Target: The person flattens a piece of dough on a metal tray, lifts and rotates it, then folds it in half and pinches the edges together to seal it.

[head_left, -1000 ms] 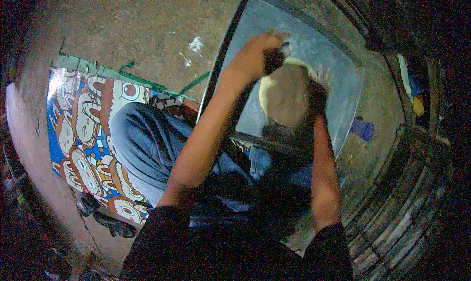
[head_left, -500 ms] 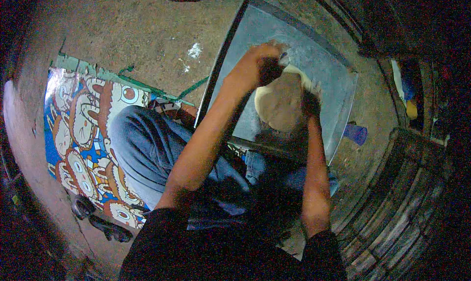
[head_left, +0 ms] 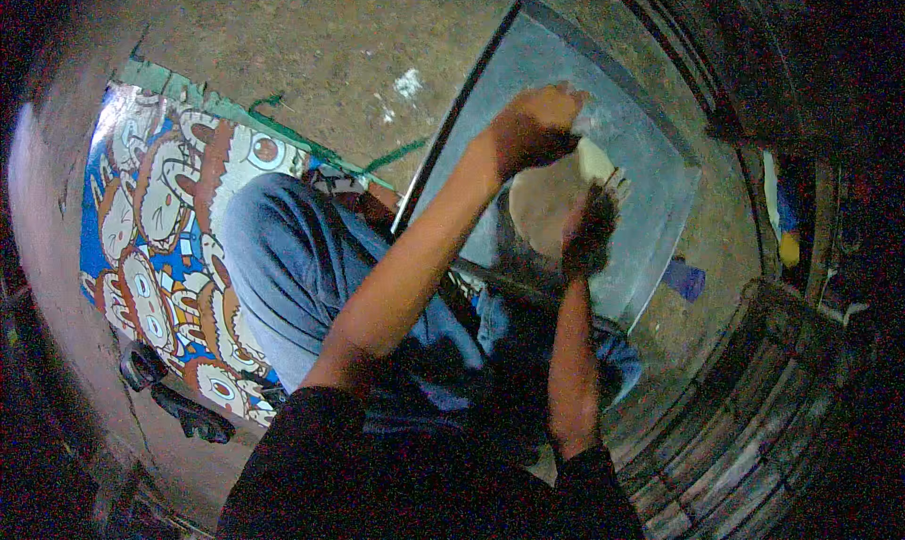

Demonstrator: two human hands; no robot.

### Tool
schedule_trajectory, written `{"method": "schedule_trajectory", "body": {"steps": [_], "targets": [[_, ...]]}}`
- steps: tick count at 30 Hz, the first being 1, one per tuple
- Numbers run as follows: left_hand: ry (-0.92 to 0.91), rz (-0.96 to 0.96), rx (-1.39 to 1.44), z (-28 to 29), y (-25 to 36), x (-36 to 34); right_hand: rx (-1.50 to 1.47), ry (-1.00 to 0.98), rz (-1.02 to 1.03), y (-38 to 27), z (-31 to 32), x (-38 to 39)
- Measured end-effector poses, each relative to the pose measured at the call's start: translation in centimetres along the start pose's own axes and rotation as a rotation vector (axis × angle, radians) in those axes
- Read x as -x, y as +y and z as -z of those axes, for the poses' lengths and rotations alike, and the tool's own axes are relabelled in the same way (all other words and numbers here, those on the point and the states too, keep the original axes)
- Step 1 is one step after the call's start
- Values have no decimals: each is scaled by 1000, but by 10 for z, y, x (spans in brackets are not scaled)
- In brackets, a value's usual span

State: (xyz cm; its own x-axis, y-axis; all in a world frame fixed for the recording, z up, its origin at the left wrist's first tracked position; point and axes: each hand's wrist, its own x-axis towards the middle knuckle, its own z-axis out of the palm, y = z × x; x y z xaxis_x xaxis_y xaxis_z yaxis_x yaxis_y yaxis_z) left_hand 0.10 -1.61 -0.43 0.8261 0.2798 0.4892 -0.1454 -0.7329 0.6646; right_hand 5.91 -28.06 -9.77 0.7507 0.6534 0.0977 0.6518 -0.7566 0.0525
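Observation:
A round, pale disc of dough, partly in shadow, lies on a square metal tray in front of me. My left hand is at the far edge of the disc, fingers curled; what they hold, if anything, is hidden. My right hand is over the disc's right side, its fingertips near the pale rim; motion and shadow smear the fingers. My jeans-clad legs are folded below the tray.
A cartoon-printed sheet lies left on the concrete floor, with dark sandals beside it. A purple object sits right of the tray. Wooden slats curve along the lower right; dark framing borders the upper right.
The view has shifted, with the tray appearing farther right than half a second ago. My right hand has moved leftward over the disc; my left hand stays near its far edge.

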Motion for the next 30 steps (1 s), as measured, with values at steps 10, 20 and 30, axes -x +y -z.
{"method": "schedule_trajectory", "body": {"steps": [10, 20, 30], "targets": [[5, -24, 57, 0, -10, -2, 98, 122, 128, -14, 9, -71], [75, 33, -81, 6, -2, -3, 337, 224, 280, -15, 1, -114], [-119, 273, -78, 30, 6, -5, 406, 147, 246, -32, 32, -109]]}}
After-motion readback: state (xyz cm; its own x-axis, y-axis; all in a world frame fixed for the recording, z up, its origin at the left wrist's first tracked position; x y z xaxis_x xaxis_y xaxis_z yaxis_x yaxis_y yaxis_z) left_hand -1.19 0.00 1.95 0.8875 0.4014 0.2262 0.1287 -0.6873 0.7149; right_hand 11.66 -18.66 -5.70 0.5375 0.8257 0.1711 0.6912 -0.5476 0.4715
